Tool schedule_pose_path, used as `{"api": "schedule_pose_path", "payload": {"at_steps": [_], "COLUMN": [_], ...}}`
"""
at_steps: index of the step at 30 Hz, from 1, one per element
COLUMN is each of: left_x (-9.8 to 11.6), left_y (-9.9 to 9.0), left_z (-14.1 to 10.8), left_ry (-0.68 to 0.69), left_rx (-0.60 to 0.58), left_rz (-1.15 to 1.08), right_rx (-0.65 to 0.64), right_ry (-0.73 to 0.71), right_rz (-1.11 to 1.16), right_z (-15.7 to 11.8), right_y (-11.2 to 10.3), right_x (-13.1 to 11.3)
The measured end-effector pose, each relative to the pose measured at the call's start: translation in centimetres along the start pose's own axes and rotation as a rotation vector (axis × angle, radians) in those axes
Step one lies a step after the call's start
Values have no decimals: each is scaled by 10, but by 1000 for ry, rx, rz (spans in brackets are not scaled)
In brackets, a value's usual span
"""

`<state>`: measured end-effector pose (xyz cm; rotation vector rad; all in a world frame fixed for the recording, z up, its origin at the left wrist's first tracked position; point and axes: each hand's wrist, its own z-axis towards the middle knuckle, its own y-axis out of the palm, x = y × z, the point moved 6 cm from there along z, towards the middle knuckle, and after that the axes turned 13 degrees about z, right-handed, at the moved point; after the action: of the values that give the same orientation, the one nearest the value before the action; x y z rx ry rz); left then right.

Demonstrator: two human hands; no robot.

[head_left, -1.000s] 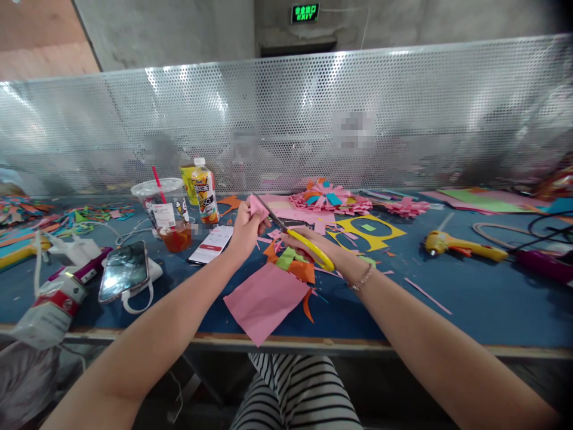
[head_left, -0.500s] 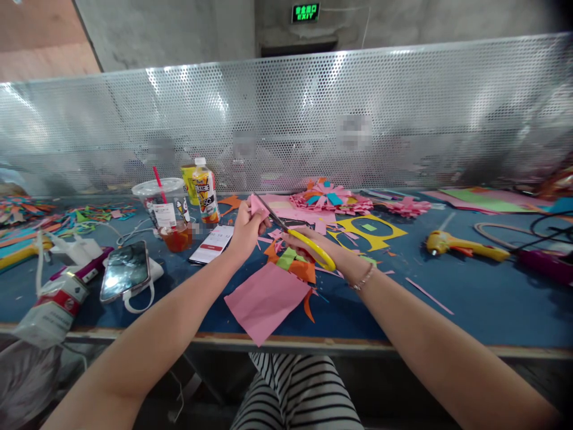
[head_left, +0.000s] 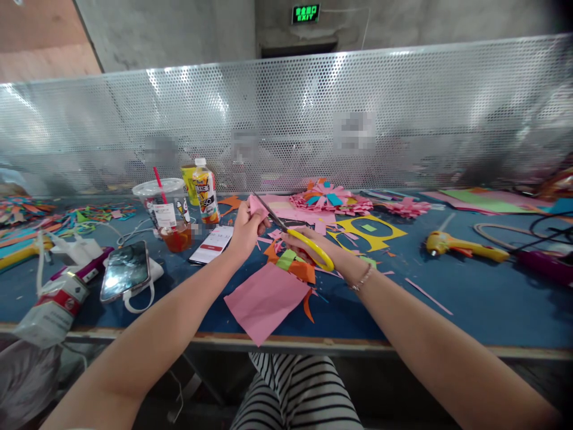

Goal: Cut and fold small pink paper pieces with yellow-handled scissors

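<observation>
My left hand (head_left: pixel 249 226) pinches a small piece of pink paper (head_left: pixel 258 207) above the table. Yellow-handled scissors (head_left: pixel 323 257) are in my right hand (head_left: pixel 304 240), their blades pointing up and left against the pink piece. Whether the blades are parted is hard to make out. Below both hands lies a pink paper square (head_left: pixel 271 298), its upper edge next to orange scraps (head_left: pixel 305 272) and a green scrap (head_left: pixel 286 258). Behind my hands sit pink paper flowers (head_left: pixel 326 194) with fringed petals, one with blue and orange parts.
Left of my hands stand a drink cup (head_left: pixel 165 212), a bottle (head_left: pixel 206 194) and two phones, one a dark-screened phone (head_left: pixel 125 272). Yellow cut-out paper (head_left: pixel 380 232) and a yellow glue gun (head_left: pixel 465 246) lie to the right. A perforated metal screen (head_left: pixel 286 107) borders the back.
Almost nothing differs. My hands, the scissors and the pink piece keep nearly the same position, with only a very slight shift.
</observation>
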<state>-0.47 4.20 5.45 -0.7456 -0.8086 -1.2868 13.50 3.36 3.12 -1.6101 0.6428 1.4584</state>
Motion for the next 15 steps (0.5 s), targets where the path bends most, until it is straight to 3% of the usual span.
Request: {"api": "schedule_pose_path", "payload": {"at_steps": [15], "left_x": [-4], "left_y": [-1], "left_z": [-1], "left_ry": [-68], "left_rx": [14], "left_rz": [-33], "right_rx": [43], "right_ry": [-29], "right_rz": [-156], "right_z": [0], "right_y": [-4], "right_x": [-3]}}
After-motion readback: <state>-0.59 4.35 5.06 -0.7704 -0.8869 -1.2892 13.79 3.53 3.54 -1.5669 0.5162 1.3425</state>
